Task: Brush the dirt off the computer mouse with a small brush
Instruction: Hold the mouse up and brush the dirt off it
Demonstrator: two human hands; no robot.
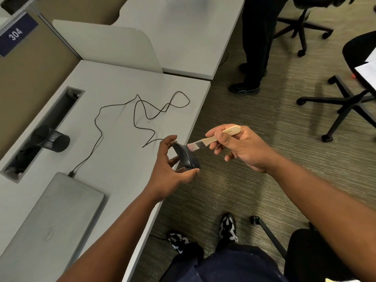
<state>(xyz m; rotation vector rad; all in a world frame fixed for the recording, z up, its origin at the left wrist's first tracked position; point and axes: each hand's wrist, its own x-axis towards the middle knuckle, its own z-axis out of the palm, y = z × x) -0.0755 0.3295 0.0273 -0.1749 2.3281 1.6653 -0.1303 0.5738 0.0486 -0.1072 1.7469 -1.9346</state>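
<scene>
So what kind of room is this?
Probably an office. There is a grey desk with a divider and a closed laptop on it, rolling chairs on carpet, and a sign reading 304 on the partition.

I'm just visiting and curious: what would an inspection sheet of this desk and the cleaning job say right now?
Surface: grey desk, with a cable trough set into it.
Job's things: black computer mouse held off the desk edge; small brush, bristles on the mouse.
Clutter: closed laptop; mesh pen cup lying on its side.
Hands: left hand holds the mouse; right hand grips the brush handle.
Cables: mouse cord looped loosely across the desk, plugged into the laptop.
Surroundings: carpet, office chairs, a standing person's legs.
</scene>
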